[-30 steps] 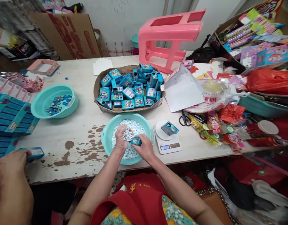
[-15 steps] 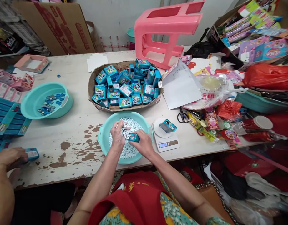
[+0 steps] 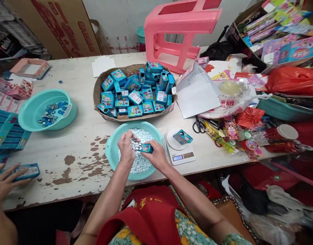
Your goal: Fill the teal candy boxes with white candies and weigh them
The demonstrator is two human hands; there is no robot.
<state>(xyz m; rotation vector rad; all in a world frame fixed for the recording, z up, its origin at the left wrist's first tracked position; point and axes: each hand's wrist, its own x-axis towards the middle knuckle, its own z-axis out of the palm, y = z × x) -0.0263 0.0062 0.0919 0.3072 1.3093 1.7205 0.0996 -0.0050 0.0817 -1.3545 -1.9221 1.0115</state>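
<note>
At the far left of the table (image 3: 87,185), a co-worker's hand (image 3: 4,182) rests with its fingers spread at a blue carton (image 3: 31,171), near stacked blue trays (image 3: 8,131). Beyond it, a turquoise basin (image 3: 26,114) holds small blue and silver pieces (image 3: 53,114). Further along, in front of you, the cardboard tub (image 3: 96,93) is heaped with blue packs (image 3: 136,98) lying at many angles. On your side of it sits the candy basin (image 3: 111,146), also turquoise, partly filled with white pellets (image 3: 142,165). Over those pellets, your left hand (image 3: 127,148) is cupped, its fingers curled around a handful of them. Just right of it, your right hand (image 3: 156,154) grasps a small blue box (image 3: 146,148) between thumb and fingers, above the candy basin; the box's left end meets the pellets in your left hand, and you cannot tell how many are inside. Right of the candy basin stands a white scale (image 3: 183,158), its display lit but too small to read, with another box (image 3: 183,136) on its round plate. Well behind, a pink stool (image 3: 183,25) lies on its side. Scissors (image 3: 198,126) lie past the scale, just beside a yellow packet (image 3: 212,132).
</note>
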